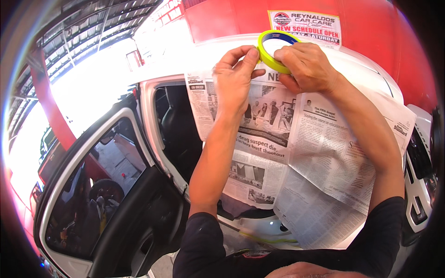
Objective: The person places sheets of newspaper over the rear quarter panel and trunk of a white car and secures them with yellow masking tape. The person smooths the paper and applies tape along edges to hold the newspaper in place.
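Both of my hands are raised at the white car's roof edge, around a roll of bright yellow-green masking tape (265,57) with a blue inner core. My right hand (309,67) grips the roll from its right side, with fingers through and around the ring. At the roll's left edge, my left hand (236,69) pinches with thumb and forefinger against the tape; the tape's end itself is too small to make out. Below the hands, open newspaper sheets (320,139) hang down over the car's side, partly covered by my forearms.
An open car door (139,227) with a dark window stands at the left, beside the doorway and a black seat (178,120). The white car roof (208,53) spans the far side. Behind it rises a red wall (371,28) with a banner (308,25). A red post (51,102) stands far left.
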Action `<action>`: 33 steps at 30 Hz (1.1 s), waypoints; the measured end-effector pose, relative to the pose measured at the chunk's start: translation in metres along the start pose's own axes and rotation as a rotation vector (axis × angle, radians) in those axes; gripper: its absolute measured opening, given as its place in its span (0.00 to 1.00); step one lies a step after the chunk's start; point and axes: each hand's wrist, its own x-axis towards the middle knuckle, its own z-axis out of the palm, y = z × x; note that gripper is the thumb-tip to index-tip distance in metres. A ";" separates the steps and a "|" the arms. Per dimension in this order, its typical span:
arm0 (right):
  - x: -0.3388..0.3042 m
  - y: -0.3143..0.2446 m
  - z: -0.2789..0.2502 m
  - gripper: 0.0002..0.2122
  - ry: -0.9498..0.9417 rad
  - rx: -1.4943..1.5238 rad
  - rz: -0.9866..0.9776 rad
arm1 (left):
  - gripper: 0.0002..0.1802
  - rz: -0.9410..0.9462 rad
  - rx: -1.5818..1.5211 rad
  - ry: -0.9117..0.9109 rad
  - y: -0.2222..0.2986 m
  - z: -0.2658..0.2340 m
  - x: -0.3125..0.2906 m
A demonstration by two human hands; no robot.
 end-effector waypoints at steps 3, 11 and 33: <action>0.008 -0.002 -0.003 0.18 0.035 -0.065 -0.002 | 0.20 0.047 0.041 0.077 -0.006 -0.003 0.012; 0.005 0.002 0.003 0.19 0.052 -0.077 -0.039 | 0.27 0.016 0.109 -0.207 0.000 -0.009 0.002; 0.017 0.007 -0.004 0.17 0.082 0.428 0.672 | 0.12 -0.082 0.308 0.458 0.040 -0.235 0.121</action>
